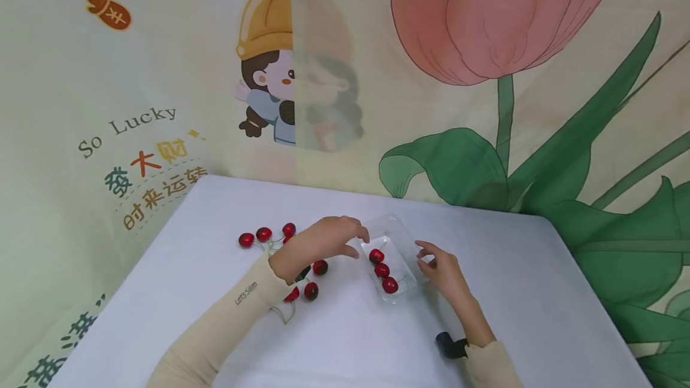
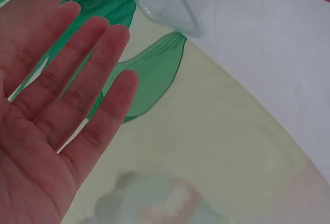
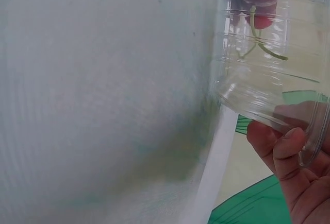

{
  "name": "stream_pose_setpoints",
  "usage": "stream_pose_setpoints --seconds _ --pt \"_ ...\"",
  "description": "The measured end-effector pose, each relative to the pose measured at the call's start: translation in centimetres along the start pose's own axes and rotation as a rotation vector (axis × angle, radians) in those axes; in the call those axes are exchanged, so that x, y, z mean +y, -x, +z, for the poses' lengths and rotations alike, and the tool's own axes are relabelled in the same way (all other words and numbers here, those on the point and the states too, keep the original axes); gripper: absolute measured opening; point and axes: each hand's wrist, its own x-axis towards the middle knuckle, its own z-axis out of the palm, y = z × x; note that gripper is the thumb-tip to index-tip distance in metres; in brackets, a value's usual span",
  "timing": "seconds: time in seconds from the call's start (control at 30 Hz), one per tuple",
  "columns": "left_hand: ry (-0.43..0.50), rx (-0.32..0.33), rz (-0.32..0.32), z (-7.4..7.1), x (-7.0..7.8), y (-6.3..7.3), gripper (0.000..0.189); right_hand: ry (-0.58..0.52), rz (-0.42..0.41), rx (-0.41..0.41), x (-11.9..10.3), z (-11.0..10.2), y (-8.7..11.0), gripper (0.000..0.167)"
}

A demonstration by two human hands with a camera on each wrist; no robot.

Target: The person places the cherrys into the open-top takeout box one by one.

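A clear plastic box (image 1: 404, 250) sits near the middle of the white table, with three red cherries (image 1: 382, 270) in a row inside it. At its right side, my right hand (image 1: 443, 273) pinches the box's edge; the right wrist view shows thumb and fingers (image 3: 289, 144) at the clear rim, partly seen through the plastic. My left hand (image 1: 326, 241) hovers by the box's left edge, above the loose cherries. In the left wrist view its fingers (image 2: 95, 74) are spread and fairly straight, with nothing held.
Several dark red cherries (image 1: 263, 234) with green stems lie left of the box, partly hidden by the left forearm. A black camera mount (image 1: 451, 345) is on the right wrist. Behind the white table (image 1: 512, 292) hangs a printed cloth (image 1: 345, 76).
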Motion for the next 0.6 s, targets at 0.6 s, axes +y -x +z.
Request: stream_pose_setpoints --seconds 0.6 --pt "0.109 0.135 -0.262 -0.3 -7.5 8.5 0.031 0.017 0.032 -0.028 -0.3 -0.1 0.5 0.043"
